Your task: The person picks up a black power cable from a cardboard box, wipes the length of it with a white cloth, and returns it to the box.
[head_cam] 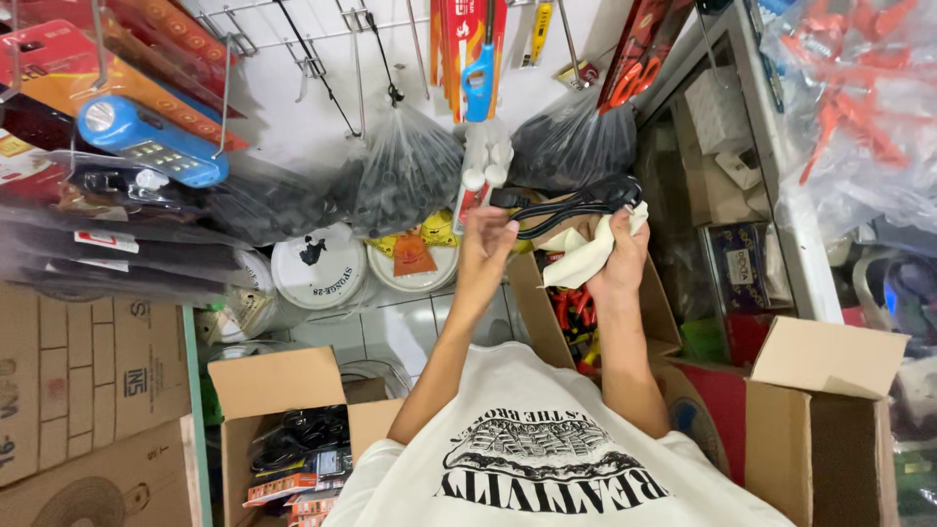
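The left hand (485, 244) is raised in front of the chest, fingers curled together, their tips pinching the black power cable (576, 203) near its plug end. The right hand (617, 256) is closed around a white cloth (586, 256), fingers pressed together over the fabric, with the cable's coiled loops lying against the top of the same hand. The cable runs between both hands, directly above the cloth and touching it.

Landmark: the open cardboard box (547, 317) directly below the hands. It holds red-handled tools (574, 312). To the left of this box stand two round white lidded tubs (317, 265), side by side on a white tiled surface. Further left and lower, a second open carton (283, 390) contains black cords and flat orange packets. To the right of the landmark box stands a larger open carton (830, 410); whether it holds anything cannot be told.

Above the landmark box, clear plastic bags (410, 171) of dark small parts hang from wire hooks, and a blue-handled gas lighter on a red card (478, 59) hangs between them.
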